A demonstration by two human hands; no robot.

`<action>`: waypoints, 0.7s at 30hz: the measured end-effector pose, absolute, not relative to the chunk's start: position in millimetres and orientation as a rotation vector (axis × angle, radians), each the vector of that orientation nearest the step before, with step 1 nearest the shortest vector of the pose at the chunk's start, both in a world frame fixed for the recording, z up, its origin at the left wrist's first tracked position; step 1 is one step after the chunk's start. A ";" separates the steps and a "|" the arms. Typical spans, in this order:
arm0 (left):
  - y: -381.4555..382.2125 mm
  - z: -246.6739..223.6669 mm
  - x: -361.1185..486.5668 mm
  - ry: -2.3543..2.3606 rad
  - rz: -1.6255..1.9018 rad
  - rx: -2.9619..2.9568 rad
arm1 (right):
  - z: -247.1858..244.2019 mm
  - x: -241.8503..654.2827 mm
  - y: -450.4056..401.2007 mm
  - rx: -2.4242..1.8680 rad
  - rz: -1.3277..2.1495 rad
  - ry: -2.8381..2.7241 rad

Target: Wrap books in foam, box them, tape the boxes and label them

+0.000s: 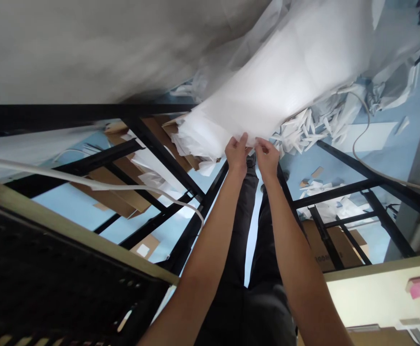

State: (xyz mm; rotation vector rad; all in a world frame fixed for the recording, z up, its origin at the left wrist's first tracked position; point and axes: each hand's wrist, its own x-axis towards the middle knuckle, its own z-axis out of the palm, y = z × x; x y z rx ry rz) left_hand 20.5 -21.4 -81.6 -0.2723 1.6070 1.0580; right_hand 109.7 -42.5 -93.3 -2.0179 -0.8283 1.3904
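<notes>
Sheeting (285, 72), thin and white, extends in front of the person's trousered legs (245, 211). The left hand (236, 154) pinches its near edge, and the right hand (267, 158) pinches the same edge just beside. White strips (300, 132) lie on the blue floor (62, 204), at the right.

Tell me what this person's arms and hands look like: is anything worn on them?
The left hand and right hand are ordinary human hands without gloves. No ring, watch or bracelet shows. Both slender forearms are bare, with no visible markings. No sleeves appear, though the frame cuts the arms off.
</notes>
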 end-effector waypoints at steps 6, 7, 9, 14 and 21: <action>-25.5 -76.6 21.7 1.554 1.079 -0.297 | -79.8 111.1 -38.7 -2.128 1.317 -1.111; -26.1 -75.1 21.3 1.545 1.076 -0.312 | -78.4 111.5 -38.1 -2.133 1.302 -1.164; -26.5 -72.5 20.6 1.526 1.062 -0.343 | -76.1 112.3 -36.9 -2.112 1.291 -1.265; -26.4 -72.3 17.7 1.616 1.020 -0.387 | -70.8 112.0 -33.9 -2.109 1.157 -1.371; -19.9 -60.3 2.3 1.837 1.212 -0.357 | -32.4 87.5 -19.7 -2.008 1.174 -1.382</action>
